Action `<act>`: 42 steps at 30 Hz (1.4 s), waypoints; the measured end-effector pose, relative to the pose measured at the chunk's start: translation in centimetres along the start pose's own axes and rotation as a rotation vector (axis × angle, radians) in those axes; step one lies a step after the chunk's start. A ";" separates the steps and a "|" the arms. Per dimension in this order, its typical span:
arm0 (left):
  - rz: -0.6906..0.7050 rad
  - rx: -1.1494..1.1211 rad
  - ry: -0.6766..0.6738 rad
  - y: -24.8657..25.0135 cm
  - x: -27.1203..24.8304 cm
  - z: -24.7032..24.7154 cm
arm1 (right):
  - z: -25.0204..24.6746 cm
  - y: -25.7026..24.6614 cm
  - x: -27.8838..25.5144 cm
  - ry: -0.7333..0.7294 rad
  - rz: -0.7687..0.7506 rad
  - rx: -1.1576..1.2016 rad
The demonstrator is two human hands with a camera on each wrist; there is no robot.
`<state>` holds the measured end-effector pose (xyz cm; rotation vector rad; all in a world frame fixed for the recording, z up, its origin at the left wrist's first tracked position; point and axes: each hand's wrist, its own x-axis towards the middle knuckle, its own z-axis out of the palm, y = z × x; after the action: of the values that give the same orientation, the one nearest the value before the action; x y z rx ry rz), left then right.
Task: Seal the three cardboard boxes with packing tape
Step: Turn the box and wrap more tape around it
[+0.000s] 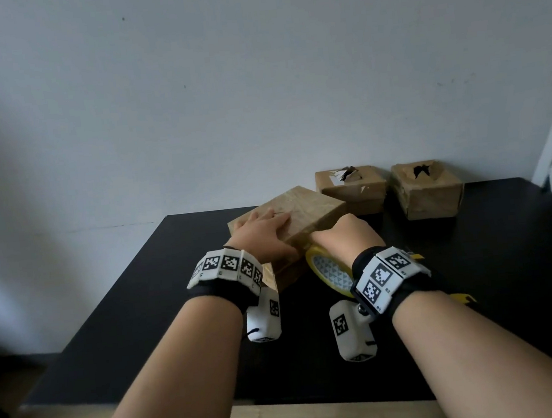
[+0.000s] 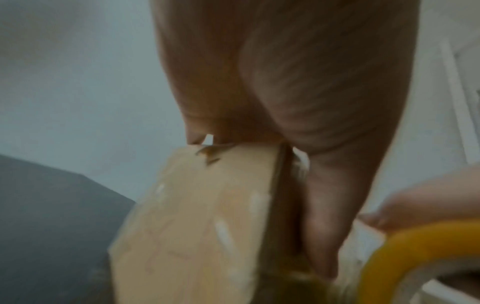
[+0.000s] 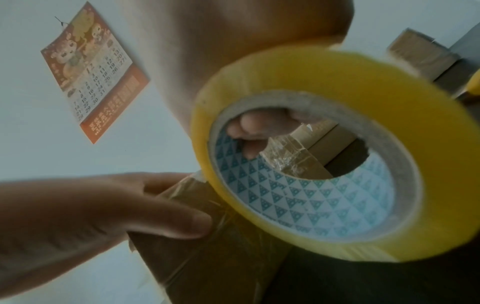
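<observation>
While the left hand [image 1: 262, 225] lies flat with straight fingers on top of the nearest cardboard box [image 1: 304, 206], its thumb pressed against the near side, the right hand [image 1: 341, 236] is curled round a roll of yellow packing tape [image 1: 329, 272], fingers hooked through the core as the right wrist view shows. This box sits toward the middle of the black counter [image 1: 144, 322], turned askew so that one corner points at the far edge; its long axis seems to run from near left to far right. Clear tape already wrinkles over its near edge, so I judge the sealing of this box to be under way, not finished. The roll stands on edge, touching the box's near side, its open core facing the person.

Two smaller cardboard boxes, the middle one [image 1: 352, 188] and the right one [image 1: 428, 190], stand side by side at the far edge against the wall, each with a torn dark gap in its top. Those two look unsealed, so most of the job appears left.
</observation>
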<state>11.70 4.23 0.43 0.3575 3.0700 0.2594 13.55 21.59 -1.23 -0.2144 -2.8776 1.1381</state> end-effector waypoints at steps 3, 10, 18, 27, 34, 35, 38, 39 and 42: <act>0.043 0.028 0.075 -0.5 -0.2 0.3 | -0.4 0.2 -0.4 -0.024 -0.034 0.040; 0.042 -0.297 0.228 0.4 -0.4 -1.2 | -3.2 -0.4 -1.4 0.005 -0.108 0.249; 0.014 -0.756 0.220 0.1 0.4 -2.7 | -8.6 -2.6 -2.3 0.060 -0.104 0.521; -0.061 -0.981 0.267 -0.7 0.8 -2.5 | -7.1 -2.6 -1.8 0.137 -0.210 0.394; -0.110 -1.074 0.317 -1.6 1.4 -2.0 | -4.4 0.0 -1.7 0.069 -0.088 0.157; -0.128 -1.086 0.323 -1.7 1.6 -1.8 | -4.2 0.0 -1.7 0.096 -0.100 0.158; -0.195 -1.107 0.398 -2.5 2.1 -1.3 | -3.8 -0.1 -1.2 0.098 -0.140 0.254; -0.227 -1.114 0.416 -2.8 2.2 -1.0 | -3.7 0.0 -1.1 0.093 -0.142 0.264; -0.307 -1.140 0.394 -3.4 2.6 0.3 | -2.6 0.5 -0.6 0.072 -0.130 0.284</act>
<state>8.38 1.61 -0.52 -0.2491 2.6057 2.0544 14.40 23.61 0.38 -0.0559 -2.5851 1.4584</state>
